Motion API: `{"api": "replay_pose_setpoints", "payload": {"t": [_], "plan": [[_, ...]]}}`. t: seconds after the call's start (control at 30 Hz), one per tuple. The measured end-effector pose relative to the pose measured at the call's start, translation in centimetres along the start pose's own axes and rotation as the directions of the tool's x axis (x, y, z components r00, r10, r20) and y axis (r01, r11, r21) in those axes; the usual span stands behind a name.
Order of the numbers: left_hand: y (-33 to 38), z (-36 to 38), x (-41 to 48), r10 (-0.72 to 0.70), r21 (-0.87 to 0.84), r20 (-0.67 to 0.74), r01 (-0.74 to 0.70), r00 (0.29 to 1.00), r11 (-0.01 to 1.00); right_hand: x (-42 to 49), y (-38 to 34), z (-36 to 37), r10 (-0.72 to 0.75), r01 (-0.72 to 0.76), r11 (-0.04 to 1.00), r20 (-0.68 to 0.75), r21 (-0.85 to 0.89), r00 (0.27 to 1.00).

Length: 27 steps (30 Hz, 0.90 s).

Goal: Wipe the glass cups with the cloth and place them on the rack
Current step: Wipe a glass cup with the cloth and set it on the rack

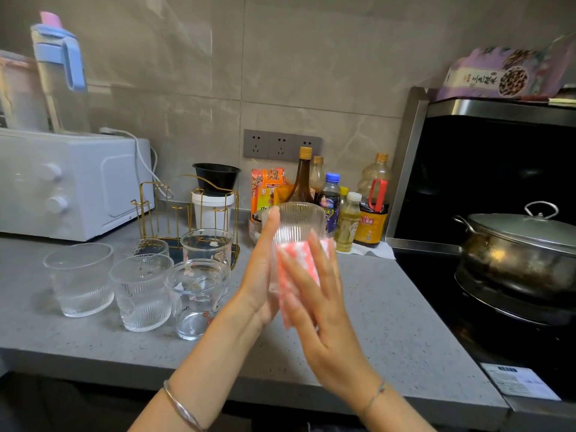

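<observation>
Ribbed glass cup (296, 226) is held up above the counter (374, 307), sandwiched between both hands. The left hand (261, 275) lies flat against its left side, fingers straight. The right hand (321, 307) presses the pink-and-white cloth (299, 257) to its near side with spread, straight fingers, so neither grip is clenched. Five more glass cups (141, 291) stand grouped on the counter to the left, in front of the one gold wire rack (174, 207); whether the rearmost touch its tray I cannot tell. Behind the held cup a cluster of bottles (349, 219) lines the wall. One lidded pot (514, 251) sits right, one white oven (71, 182) left.
</observation>
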<state>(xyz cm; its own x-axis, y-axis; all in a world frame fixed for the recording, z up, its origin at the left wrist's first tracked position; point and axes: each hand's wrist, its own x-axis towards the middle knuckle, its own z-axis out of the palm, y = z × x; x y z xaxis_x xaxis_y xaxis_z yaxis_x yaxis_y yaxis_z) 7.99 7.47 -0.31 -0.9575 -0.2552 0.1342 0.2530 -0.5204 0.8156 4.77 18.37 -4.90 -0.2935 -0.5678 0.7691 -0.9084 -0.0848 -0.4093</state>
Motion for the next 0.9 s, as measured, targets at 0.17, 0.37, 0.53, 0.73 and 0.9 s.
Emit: {"api": "replay_pose_setpoints", "payload": {"t": [0.17,0.37,0.53,0.73,0.9], "plan": [[0.1,0.1,0.0,-0.063,-0.069,0.069,0.067,0.996,0.995,-0.4,0.1,0.0,-0.037,0.035,0.99,-0.012,-0.139,0.999],[-0.4,0.4,-0.1,0.059,0.009,0.022,-0.059,0.998,0.998,3.2,-0.4,-1.7,0.036,-0.039,0.999,-0.111,-0.019,0.993],[-1.3,0.4,-0.4,0.076,0.001,-0.033,-0.076,0.997,0.997,5.3,0.4,-2.7,0.158,-0.144,0.983,-0.13,0.114,0.979],[-0.3,-0.1,-0.1,0.044,-0.167,-0.02,-0.047,0.999,0.985,2.3,-0.3,-0.9,0.119,-0.107,0.979,-0.06,0.171,0.991],[0.2,-0.3,0.4,0.084,-0.16,-0.03,-0.088,0.996,0.983,-0.3,-0.5,0.2,0.094,-0.089,0.982,-0.018,0.166,0.995]]}}
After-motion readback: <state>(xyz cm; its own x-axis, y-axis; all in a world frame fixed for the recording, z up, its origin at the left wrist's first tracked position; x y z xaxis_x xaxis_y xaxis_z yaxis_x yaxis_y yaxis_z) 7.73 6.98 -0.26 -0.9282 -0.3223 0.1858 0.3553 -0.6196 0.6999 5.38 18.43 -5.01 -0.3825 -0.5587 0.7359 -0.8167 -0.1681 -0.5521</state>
